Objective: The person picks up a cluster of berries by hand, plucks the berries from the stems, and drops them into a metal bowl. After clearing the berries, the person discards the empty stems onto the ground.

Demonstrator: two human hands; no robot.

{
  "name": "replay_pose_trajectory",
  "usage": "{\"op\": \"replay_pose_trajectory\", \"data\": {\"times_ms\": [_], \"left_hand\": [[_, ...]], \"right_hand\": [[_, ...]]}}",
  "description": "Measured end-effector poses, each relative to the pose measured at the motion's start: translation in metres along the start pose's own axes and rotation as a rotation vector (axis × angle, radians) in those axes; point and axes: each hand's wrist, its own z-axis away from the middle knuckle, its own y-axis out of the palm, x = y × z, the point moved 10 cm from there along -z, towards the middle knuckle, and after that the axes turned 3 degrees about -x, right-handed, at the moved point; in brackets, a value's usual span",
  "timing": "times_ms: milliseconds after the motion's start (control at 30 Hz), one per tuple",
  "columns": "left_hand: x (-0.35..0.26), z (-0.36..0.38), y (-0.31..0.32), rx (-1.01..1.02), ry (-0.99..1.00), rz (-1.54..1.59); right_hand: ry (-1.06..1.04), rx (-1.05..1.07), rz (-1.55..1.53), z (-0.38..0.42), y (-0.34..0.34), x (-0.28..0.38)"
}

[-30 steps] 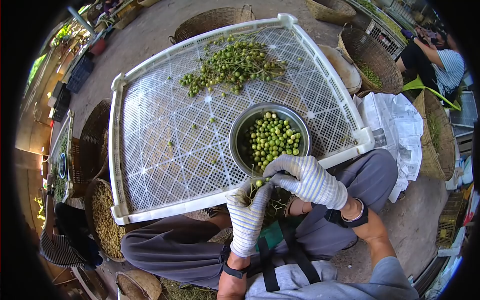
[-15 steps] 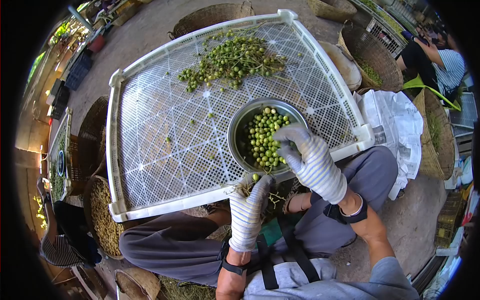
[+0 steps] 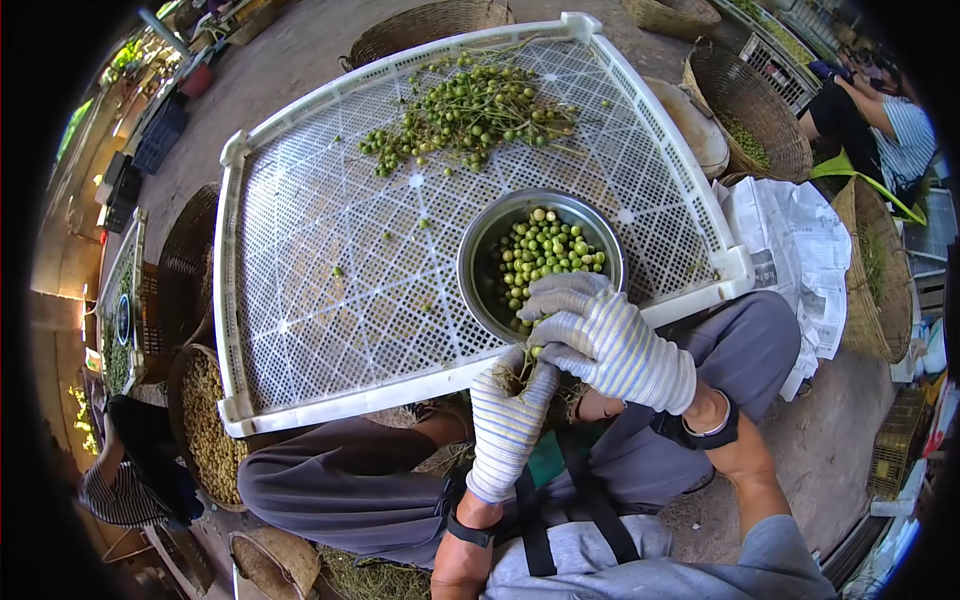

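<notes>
My left hand (image 3: pixel 505 420), in a striped glove with grey fingertips, is closed around a sprig of thin stems (image 3: pixel 517 376) at the front edge of the tray. Reaching over from the right, my right hand (image 3: pixel 615 345), gloved alike, meets it with fingers curled. A small green fruit (image 3: pixel 537 351) shows between the two hands, at the right fingertips. Just beyond, a metal bowl (image 3: pixel 468 262) holds many loose round green fruits (image 3: pixel 545 250); my right fingers cover its near rim. Farther off on the white mesh tray (image 3: pixel 330 250) lies a heap of fruits on stems (image 3: pixel 475 115).
Newspaper sheets (image 3: pixel 790 250) lie right of the tray. Woven baskets stand around, including one of pale round produce (image 3: pixel 205 425) at left and one with green fruits (image 3: pixel 750 115) at right. A person in a striped top (image 3: pixel 905 140) sits at far right; another person (image 3: pixel 125 490) is at left.
My right hand has moved from over the bowl down and left to the sprig in my left hand. My left hand has shifted slightly right and keeps its hold.
</notes>
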Motion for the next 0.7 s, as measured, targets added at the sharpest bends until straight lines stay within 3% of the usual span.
{"op": "replay_pose_trajectory", "data": {"times_ms": [267, 433, 533, 633, 700], "left_hand": [[-0.003, 0.003, 0.001, 0.090, -0.121, 0.204], [-0.001, 0.005, -0.003, -0.009, -0.143, 0.277], [0.008, 0.005, -0.006, -0.066, -0.246, 0.354], [0.016, 0.003, -0.002, -0.012, -0.286, 0.466], [0.012, 0.005, -0.004, -0.018, -0.294, 0.476]], "right_hand": [[0.061, -0.054, -0.076, -0.002, -0.009, -0.013], [0.091, -0.038, -0.194, -0.003, -0.007, -0.012], [0.196, -0.042, -0.438, -0.003, -0.009, -0.020], [0.460, -0.195, -0.734, 0.007, -0.015, -0.053], [0.479, -0.284, -0.647, 0.009, -0.022, -0.063]]}}
